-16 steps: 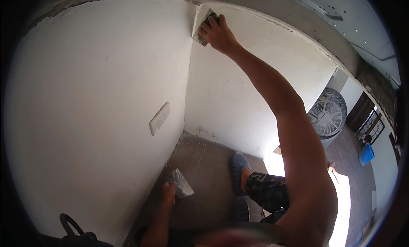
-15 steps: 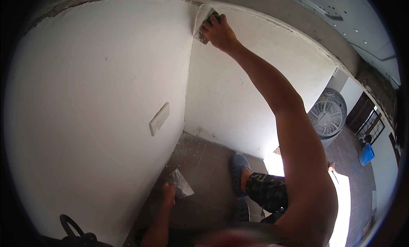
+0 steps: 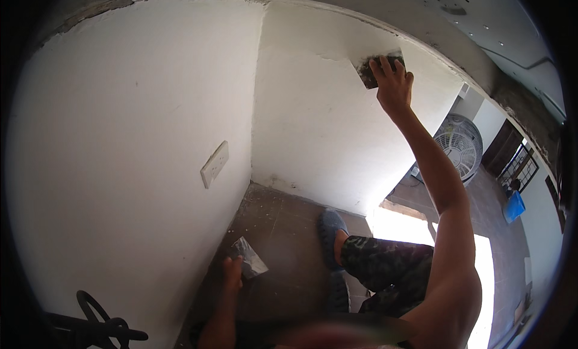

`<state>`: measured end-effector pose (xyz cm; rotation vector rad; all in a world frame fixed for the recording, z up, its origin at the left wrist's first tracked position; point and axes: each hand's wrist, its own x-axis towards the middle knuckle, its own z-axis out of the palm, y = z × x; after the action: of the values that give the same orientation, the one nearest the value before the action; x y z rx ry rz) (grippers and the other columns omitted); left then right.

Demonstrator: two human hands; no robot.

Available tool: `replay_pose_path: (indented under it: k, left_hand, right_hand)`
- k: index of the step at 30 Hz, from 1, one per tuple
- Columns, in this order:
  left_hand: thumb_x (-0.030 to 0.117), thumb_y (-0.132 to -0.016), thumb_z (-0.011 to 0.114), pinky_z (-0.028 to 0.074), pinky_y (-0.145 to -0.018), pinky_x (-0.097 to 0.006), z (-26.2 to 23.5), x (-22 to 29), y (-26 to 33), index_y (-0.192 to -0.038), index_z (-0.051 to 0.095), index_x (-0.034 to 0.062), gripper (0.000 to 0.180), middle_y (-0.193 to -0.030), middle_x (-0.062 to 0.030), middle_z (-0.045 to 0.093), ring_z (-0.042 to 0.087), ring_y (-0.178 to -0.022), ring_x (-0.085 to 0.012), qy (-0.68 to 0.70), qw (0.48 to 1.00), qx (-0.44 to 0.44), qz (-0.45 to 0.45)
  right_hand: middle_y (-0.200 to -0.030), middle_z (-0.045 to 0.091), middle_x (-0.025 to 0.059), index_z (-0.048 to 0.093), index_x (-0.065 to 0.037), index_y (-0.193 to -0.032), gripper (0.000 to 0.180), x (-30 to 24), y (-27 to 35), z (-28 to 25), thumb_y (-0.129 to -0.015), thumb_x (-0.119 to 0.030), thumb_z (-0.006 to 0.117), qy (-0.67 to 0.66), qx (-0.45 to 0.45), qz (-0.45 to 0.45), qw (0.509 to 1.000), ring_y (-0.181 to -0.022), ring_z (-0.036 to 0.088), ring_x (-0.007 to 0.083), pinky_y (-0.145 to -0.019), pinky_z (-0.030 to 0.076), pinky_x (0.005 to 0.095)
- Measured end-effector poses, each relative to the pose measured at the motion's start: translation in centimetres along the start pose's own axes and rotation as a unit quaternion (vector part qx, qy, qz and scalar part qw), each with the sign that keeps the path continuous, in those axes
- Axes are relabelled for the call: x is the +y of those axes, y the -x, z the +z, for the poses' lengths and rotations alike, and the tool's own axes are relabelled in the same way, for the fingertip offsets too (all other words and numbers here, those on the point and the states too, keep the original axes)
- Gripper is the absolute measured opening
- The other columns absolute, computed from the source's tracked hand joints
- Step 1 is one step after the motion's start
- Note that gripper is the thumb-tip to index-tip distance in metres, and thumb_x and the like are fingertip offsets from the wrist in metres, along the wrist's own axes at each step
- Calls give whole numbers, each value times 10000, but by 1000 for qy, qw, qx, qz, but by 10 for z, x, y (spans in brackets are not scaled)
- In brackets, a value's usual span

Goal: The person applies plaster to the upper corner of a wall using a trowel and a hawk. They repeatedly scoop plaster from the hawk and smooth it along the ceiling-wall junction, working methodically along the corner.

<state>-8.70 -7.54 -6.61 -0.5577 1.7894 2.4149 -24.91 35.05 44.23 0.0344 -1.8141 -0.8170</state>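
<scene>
My right hand (image 3: 394, 90) is high on the right-hand white wall (image 3: 313, 126), below its top edge. Its fingers spread over a wide, flat putty scraper (image 3: 366, 76) with a dark, smeared face, pressing it to the wall at a slant. Low down, beside the left-hand wall (image 3: 132, 144), my left hand (image 3: 232, 271) is closed around a second putty knife (image 3: 253, 260). Pale filler streaks that blade, which is held above the brown floor; its handle is mostly hidden in the fist.
A white socket plate (image 3: 215, 164) sits on the left-hand wall. Black curved tubing (image 3: 99, 328) stands at the lower left. My foot in a grey clog (image 3: 331, 237) rests near the corner. Beyond the wall's right end are a round fan (image 3: 459, 145) and a blue bin (image 3: 514, 207).
My right hand has swept the scraper from the corner rightward along the upper wall and slightly down. My left hand keeps its putty knife almost in place. The view has shifted slightly.
</scene>
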Motion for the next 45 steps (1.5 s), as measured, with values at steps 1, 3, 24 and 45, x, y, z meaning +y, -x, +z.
replay_pose_path:
  k: [1,3,24,45]
  left_hand:
    - [130,-869,673,472,-727,-367,2,2,2,-953,552,28,180,-891,-42,582,560,-823,-141,-1,1000,-2,4]
    - [131,-863,679,469,-725,-364,6,5,3,-942,547,28,185,-888,-42,582,556,-820,-138,-1,1000,-1,16]
    - [101,-873,664,465,-719,-347,-1,-9,-8,-929,577,67,109,-871,-21,591,566,-798,-133,-16,1000,-4,-9]
    - [134,-869,655,430,-653,-340,4,4,-5,-842,532,48,152,-804,-22,548,506,-748,-107,23,999,16,27]
  right_hand:
    - [-1379,533,2,620,-262,-1295,555,4,6,-5,-793,-29,653,9,-33,22,999,-1218,499,286,-875,425,501]
    - [-1344,556,6,617,-250,-1296,557,0,7,-12,-778,-46,642,-24,7,10,1000,-1187,498,281,-839,407,467]
    - [-1409,510,40,611,-234,-1306,545,-77,-96,27,-790,-73,678,-47,44,-99,993,-1299,437,319,-979,404,506]
    - [-1244,605,-42,689,-241,-1135,312,-163,-167,27,-831,-174,693,-45,119,-284,950,-1260,476,233,-1070,397,449]
